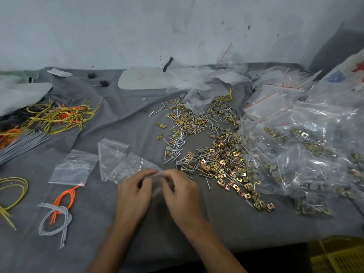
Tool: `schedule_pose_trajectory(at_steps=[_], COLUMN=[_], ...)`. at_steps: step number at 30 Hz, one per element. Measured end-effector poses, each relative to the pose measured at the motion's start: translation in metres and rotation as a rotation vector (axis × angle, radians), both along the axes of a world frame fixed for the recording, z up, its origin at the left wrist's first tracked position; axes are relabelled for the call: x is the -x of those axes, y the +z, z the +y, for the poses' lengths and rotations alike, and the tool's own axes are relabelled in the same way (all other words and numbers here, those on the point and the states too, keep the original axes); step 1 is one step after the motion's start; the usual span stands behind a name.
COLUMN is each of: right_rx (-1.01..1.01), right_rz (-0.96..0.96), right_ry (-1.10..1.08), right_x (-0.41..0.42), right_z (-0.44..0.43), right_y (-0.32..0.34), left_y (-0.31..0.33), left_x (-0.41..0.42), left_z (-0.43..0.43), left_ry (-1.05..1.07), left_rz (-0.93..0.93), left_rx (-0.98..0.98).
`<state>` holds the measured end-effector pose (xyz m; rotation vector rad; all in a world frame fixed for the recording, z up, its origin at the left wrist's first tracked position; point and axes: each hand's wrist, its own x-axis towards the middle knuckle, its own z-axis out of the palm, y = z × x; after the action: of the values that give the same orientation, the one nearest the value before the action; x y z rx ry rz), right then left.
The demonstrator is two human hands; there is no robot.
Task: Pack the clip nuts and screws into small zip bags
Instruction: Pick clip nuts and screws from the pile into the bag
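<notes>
A broad heap of brass-coloured clip nuts [226, 164] mixed with silver screws [177, 142] and grey washers lies on the grey cloth at centre right. My left hand [134, 194] and my right hand [181, 192] meet in front of the heap. Both pinch the top edge of a small clear zip bag [155, 180] between them. Two more small zip bags [112, 156] lie just left of the held one, and a third [72, 168] lies farther left. What the held bag contains is hidden by my fingers.
Filled and empty clear bags [303, 154] pile up on the right. Yellow and orange wires [59, 115] and grey cable ties [21, 142] lie at the left. A grey and orange wire bundle [59, 211] sits near the front left. A yellow crate [338, 255] stands below the table's front right edge.
</notes>
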<state>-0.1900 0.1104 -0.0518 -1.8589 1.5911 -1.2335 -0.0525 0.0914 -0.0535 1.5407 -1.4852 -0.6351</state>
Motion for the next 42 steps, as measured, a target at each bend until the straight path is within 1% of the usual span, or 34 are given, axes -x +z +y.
schedule_pose_trajectory(at_steps=[2,5,11,14,17,21,24,27,29,31,34,42], right_rx=[0.009,-0.097,-0.118,-0.129,-0.117,-0.056,0.010,0.045,0.068,0.076,0.016,0.004], right_rz=[0.132,0.281,0.329,0.349,0.321,0.190,0.100,0.052,0.068,0.119,0.147,0.158], right_ry=[-0.100,-0.126,-0.207,-0.199,-0.198,-0.159,-0.062,0.048,0.083,0.127,0.201,0.228], right_x=[0.015,0.025,0.022,0.023,0.023,0.023,0.023,0.023,0.022,0.022,0.020,0.018], right_z=[-0.009,-0.017,-0.017,-0.016,-0.016,-0.015,-0.011,-0.008,-0.008,-0.010,-0.011,-0.011], right_y=[0.000,0.000,-0.004,-0.005,-0.005,-0.003,0.000,0.002,0.002,0.000,-0.003,-0.007], left_y=[-0.001,-0.002,-0.005,-0.005,-0.004,-0.003,0.000,-0.001,-0.002,-0.001,-0.001,-0.005], left_x=[0.000,0.001,0.001,0.001,0.003,0.002,0.001,0.000,0.001,0.003,0.004,0.004], left_z=[-0.001,-0.001,-0.002,-0.002,-0.003,-0.009,-0.015,-0.015,-0.011,-0.007,-0.004,-0.004], left_ry=[0.027,0.041,0.056,0.061,0.065,0.039,-0.013,-0.009,-0.005,-0.014,-0.058,-0.078], left_rz=[0.004,0.016,0.025,0.025,0.036,0.065,0.082,0.014,-0.042,-0.059,-0.051,-0.042], left_rx=[0.009,0.002,-0.006,-0.007,-0.020,-0.064,-0.128,-0.094,-0.048,-0.034,-0.040,-0.007])
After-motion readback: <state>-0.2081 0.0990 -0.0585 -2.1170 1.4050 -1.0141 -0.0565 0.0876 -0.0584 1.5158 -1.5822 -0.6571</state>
